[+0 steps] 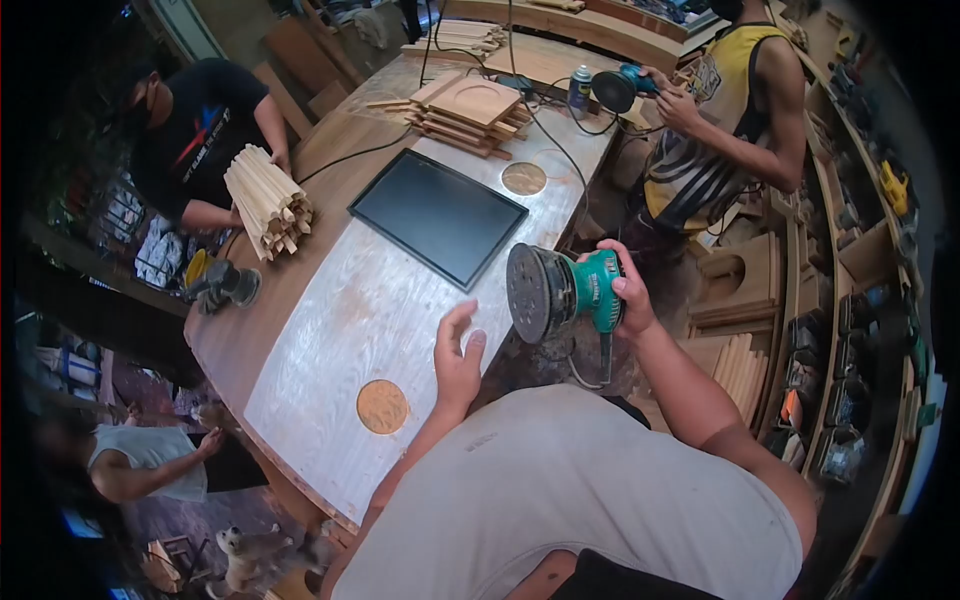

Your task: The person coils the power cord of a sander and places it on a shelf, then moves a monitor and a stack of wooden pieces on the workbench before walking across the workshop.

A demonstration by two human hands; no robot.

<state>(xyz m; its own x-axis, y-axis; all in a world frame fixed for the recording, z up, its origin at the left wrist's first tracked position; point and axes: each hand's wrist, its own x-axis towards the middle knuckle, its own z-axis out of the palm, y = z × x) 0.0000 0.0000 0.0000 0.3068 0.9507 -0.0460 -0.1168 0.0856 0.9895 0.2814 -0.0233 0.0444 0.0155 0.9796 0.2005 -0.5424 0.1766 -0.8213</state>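
Note:
My right hand [632, 292] is wrapped around a green random orbital sander [596, 288], held up off the worktable with its round, holed pad facing left. The sander's cord hangs down below it. My left hand [460, 360] holds nothing; its thumb and fingers are apart and slightly bent over the table's near edge. Just beyond that hand lies a black rectangular framed panel [440, 218], flat on the light wooden board [310, 370] that covers part of the table. Two round tan patches [383, 406] show in the board.
A stack of wooden panels [480, 105] and a spray can [579, 90] stand at the back. One person [200, 130] holds a bundle of wood strips [266, 205]; another [725, 110] holds a sander [620, 88]. Cords cross the table. A dog [245, 555] is on the floor.

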